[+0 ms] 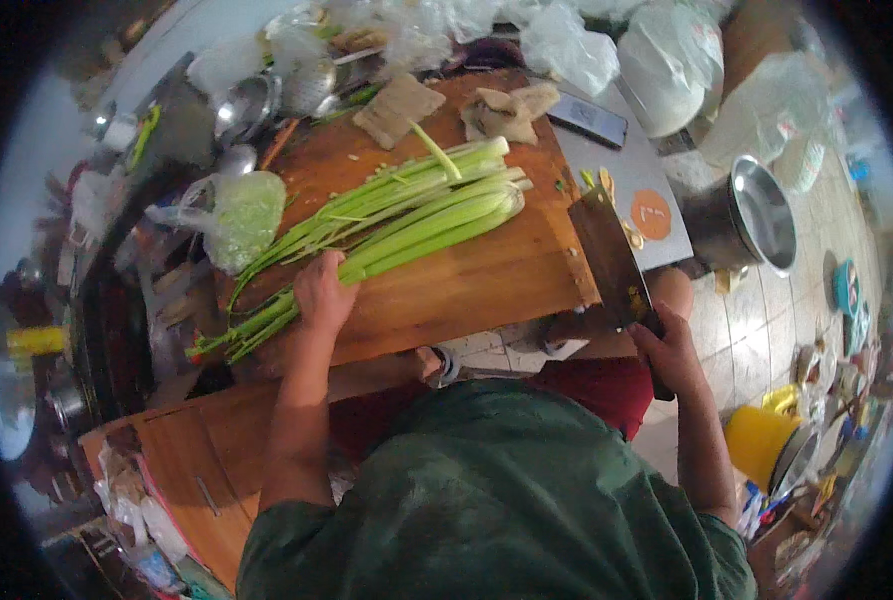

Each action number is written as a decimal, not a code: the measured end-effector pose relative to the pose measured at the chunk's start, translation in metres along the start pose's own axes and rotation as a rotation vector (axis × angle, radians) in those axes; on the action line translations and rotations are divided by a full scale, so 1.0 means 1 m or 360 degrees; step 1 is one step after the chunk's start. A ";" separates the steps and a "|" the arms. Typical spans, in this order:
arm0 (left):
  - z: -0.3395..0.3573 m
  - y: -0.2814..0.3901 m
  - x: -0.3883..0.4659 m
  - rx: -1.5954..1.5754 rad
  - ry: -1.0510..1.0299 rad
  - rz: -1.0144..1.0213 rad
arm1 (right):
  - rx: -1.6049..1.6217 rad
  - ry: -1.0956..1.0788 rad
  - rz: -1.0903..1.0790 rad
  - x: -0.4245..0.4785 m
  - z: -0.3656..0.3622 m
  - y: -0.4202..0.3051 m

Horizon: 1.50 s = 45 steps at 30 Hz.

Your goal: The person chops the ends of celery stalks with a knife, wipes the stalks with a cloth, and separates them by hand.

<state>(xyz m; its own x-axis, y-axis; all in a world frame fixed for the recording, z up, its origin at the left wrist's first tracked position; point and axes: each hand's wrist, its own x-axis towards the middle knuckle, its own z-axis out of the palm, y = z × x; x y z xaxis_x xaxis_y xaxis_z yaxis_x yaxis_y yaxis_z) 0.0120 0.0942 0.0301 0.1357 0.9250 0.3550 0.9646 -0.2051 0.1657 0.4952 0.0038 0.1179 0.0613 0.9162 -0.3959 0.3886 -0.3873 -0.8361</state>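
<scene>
A bunch of green celery lies across the wooden cutting board, its pale root end toward the right. More loose celery stalks rest along its far side. My left hand is closed around the stalks near the leafy end, at the board's near left edge. In my right hand is the handle of a dark cleaver, whose broad blade is just beyond the board's right edge, apart from the celery.
Two brown cloths lie at the board's far edge. A phone and scissors sit on the grey surface at right. A plastic bag with green contents is at left. A metal pot stands beyond the grey surface.
</scene>
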 end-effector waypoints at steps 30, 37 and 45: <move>0.029 0.145 0.042 -0.0410 -0.0538 0.0451 | -0.0531 0.0115 -0.0221 -0.035 0.043 -0.043; 0.038 0.136 0.038 -0.0509 -0.0503 0.0513 | -0.0728 -0.0013 -0.0128 -0.018 0.041 -0.064; 0.035 0.135 0.033 -0.0535 -0.0512 0.0551 | -0.0834 0.0046 -0.0351 0.056 0.073 -0.004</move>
<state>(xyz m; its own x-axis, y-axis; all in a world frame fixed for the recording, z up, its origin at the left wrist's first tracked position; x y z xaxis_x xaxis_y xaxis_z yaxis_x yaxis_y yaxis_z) 0.1548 0.1082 0.0318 0.5432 0.8258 0.1515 0.7342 -0.5548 0.3913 0.4300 0.0491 0.0716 -0.0505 0.9749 -0.2168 0.7988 -0.0908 -0.5947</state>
